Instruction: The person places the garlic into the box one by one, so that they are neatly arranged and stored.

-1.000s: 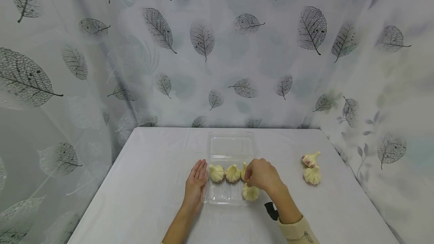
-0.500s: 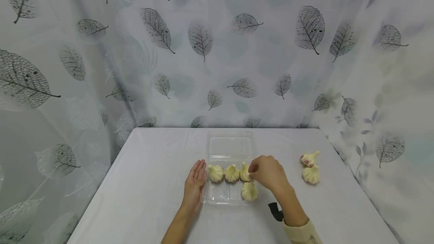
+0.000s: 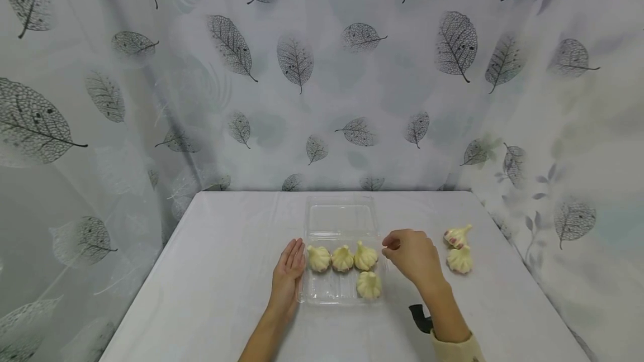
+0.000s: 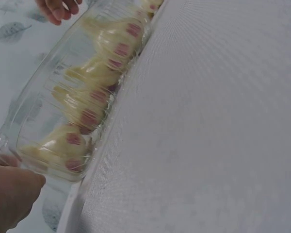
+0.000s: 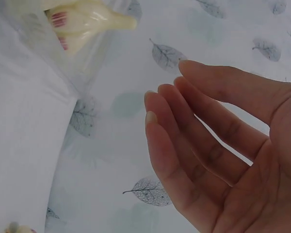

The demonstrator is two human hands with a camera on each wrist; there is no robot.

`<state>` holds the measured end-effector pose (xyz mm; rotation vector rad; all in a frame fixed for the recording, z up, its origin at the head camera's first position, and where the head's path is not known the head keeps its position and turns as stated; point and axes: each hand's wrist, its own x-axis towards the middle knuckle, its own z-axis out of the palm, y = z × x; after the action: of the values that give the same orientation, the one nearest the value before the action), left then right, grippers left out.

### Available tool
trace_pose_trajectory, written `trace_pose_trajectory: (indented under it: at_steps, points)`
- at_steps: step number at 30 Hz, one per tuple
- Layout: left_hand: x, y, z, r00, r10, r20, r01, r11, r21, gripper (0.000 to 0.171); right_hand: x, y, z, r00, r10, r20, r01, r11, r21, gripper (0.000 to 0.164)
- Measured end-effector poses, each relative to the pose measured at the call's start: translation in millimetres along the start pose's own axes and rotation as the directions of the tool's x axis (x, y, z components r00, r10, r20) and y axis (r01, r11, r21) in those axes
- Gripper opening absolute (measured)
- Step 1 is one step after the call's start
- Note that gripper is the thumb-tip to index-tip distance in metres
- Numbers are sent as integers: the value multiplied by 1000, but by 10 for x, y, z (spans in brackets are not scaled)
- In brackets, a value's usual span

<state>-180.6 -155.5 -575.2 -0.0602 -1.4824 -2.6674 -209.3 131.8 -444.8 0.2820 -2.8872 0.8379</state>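
A clear plastic clamshell box lies with its lid folded back on the white table. Three garlic bulbs stand in a row in its base, and another garlic bulb sits at the front right corner. My left hand rests along the box's left side, fingers straight; in the left wrist view the box wall is close by the hand. Just right of the box, my right hand hovers with nothing in it, its fingers loosely bent in the right wrist view.
Two more bulbs lie at the right of the table: a pink-streaked garlic bulb behind a paler garlic bulb. A black strap hangs by the right wrist. A leaf-printed curtain surrounds the table's back and sides.
My right hand has let go of the rear right garlic bulb in the box and moved right, off the box. The left hand has stayed at the box's side.
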Motion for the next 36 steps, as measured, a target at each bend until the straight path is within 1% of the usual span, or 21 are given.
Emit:
trace_pose_trajectory:
  at_steps: [7, 12, 16, 23, 31, 33, 36]
  points:
    - [-1, 3, -8, 1000, 6, 5, -6, 1000, 0, 67, -19, 187, -45, 995, 30, -90, -29, 999, 18, 6]
    - [-9, 7, 2, 1000, 0, -2, 0, 1000, -2, 67, -39, 303, -82, 983, 61, -176, -55, 998, 42, 8]
    - [-20, 13, 6, 1000, -3, -2, 3, 1000, 3, 68, -49, 369, -109, 963, 69, -260, -56, 997, 60, 10]
    - [-20, 6, 7, 1000, -4, 7, 4, 1000, 6, 68, -92, 491, -163, 919, 93, -383, -71, 995, 70, 12]
    - [-19, 4, 11, 1000, -2, 11, 2, 1000, -5, 69, -78, 658, -252, 876, 100, -472, -72, 994, 77, 12]
    - [-19, 3, 11, 1000, -3, 8, 3, 1000, -10, 69, -61, 705, -277, 869, 113, -481, -84, 993, 83, 13]
    - [-19, 0, 9, 1000, -2, 5, 2, 1000, -10, 69, -38, 790, -302, 867, 146, -476, -117, 989, 90, 13]
